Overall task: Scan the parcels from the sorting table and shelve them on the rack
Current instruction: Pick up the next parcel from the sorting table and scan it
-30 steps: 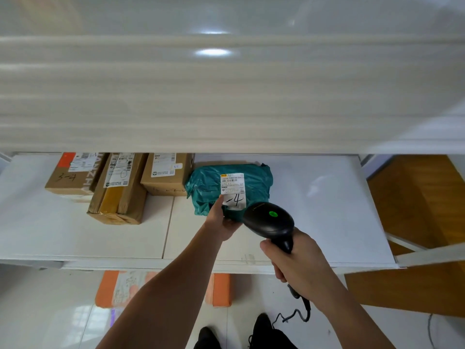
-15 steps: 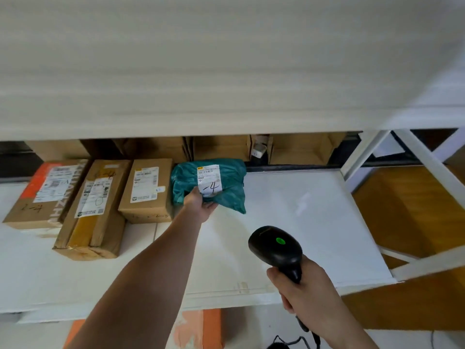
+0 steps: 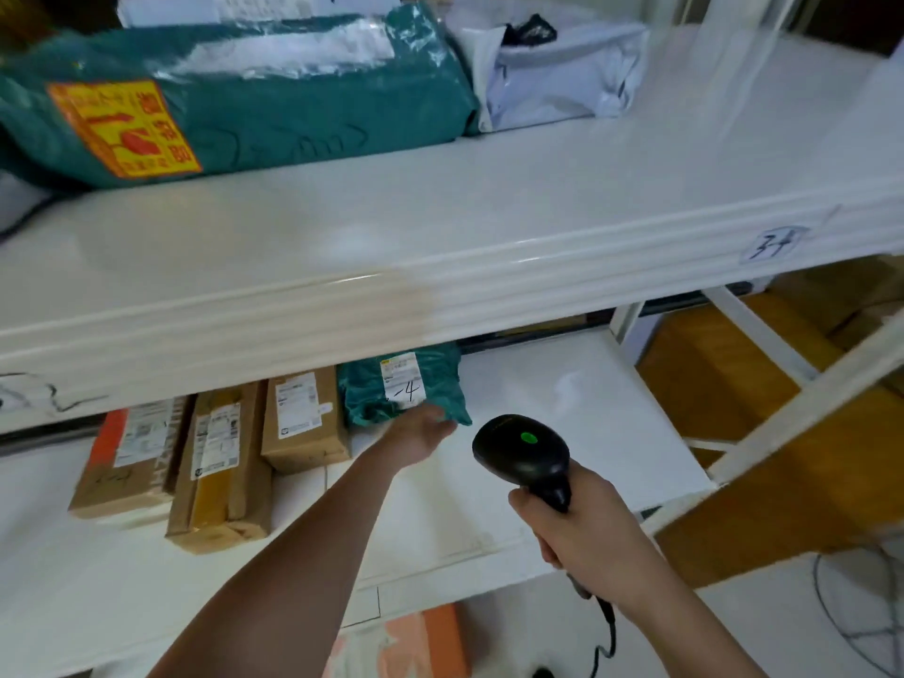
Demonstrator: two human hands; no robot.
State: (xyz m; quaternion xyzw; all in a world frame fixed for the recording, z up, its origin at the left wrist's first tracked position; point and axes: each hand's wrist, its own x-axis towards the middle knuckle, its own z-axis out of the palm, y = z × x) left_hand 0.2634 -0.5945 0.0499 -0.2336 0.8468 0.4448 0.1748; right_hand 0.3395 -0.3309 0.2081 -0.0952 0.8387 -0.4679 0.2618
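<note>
You are shelving: the small teal parcel (image 3: 406, 391) is lying on the lower shelf (image 3: 587, 413) of the rack, just right of three brown cartons (image 3: 215, 457), its far end tucked under the upper shelf (image 3: 440, 237). Your left hand (image 3: 420, 430) is resting at the parcel's near edge with fingers relaxed; whether it is gripping the bag is not clear. Your right hand (image 3: 582, 530) is gripping the black scanner (image 3: 526, 455), which is showing a green light and pointing toward the shelf. Judging from this, the parcel looks placed, so the next move is calling for you to let go, draw your arm out from under the upper shelf, and go for the next parcel.

The parcel's white label (image 3: 403, 381) is carrying a handwritten "-4". The upper shelf's edge is bearing a tag (image 3: 773, 244) reading roughly "3-4". A big teal bag (image 3: 244, 100) up there is wearing a yellow-orange sticker whose characters are too blurred to read
</note>
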